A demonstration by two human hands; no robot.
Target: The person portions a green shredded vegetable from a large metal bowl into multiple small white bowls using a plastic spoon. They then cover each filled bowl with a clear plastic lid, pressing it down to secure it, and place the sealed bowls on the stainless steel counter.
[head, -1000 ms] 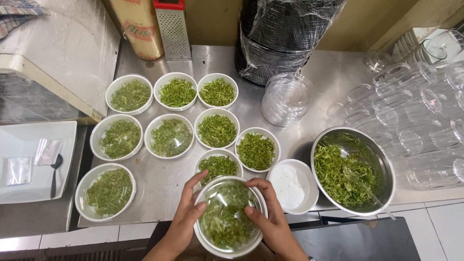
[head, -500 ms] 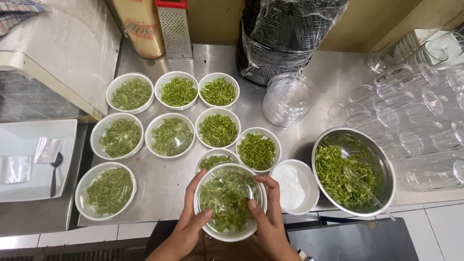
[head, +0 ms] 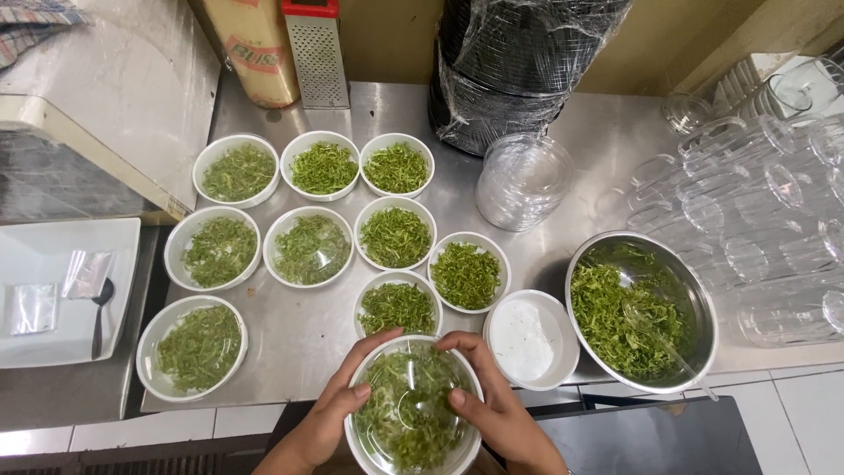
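Observation:
A white bowl of chopped green herbs sits at the near edge of the steel counter with a clear plastic lid on top. My left hand grips its left rim, thumb on the lid. My right hand cups the right rim, thumb pressing the lid too. Just beyond stands another filled bowl without a lid. An empty white bowl lies to the right of my hands.
Several more white bowls of greens, some lidded, fill the steel counter. A metal bowl of greens sits right. Stacked clear lids, a grater, wrapped black baskets and upturned glasses lie behind.
The lidded bowl has shifted a little toward me and back near the counter edge; my thumbs have moved onto the lid and press on it.

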